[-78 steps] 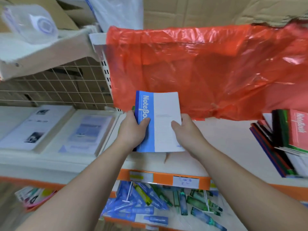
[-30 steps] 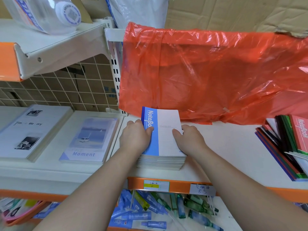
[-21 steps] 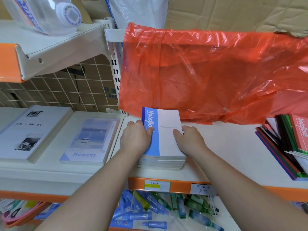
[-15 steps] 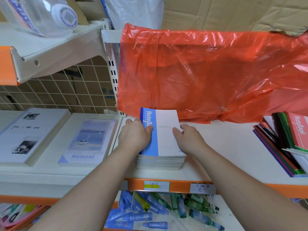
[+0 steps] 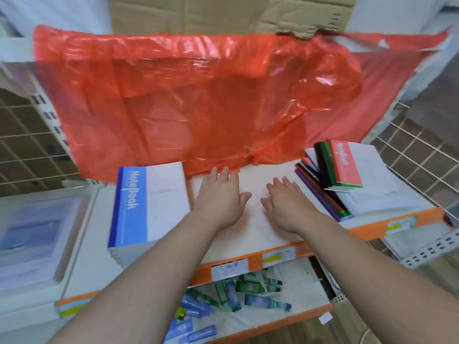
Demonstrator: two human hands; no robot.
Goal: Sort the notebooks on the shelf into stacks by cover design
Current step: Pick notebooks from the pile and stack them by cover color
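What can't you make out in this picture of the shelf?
Head view:
- Behind the orange plastic bag: hidden by it.
- Mixed notebook pile: lower covers hidden under the red notebook.
- Blue notebook stack: small print too small.
- Price labels: blurred.
- Pale book, left: blurred, cut by the edge.

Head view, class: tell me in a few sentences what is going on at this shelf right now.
A person is sorting notebooks by cover. The left hand and right hand are open and empty, spread over the bare middle of the shelf. A neat blue notebook stack lies to their left; a mixed pile, red notebook on top, waits unsorted on the right.
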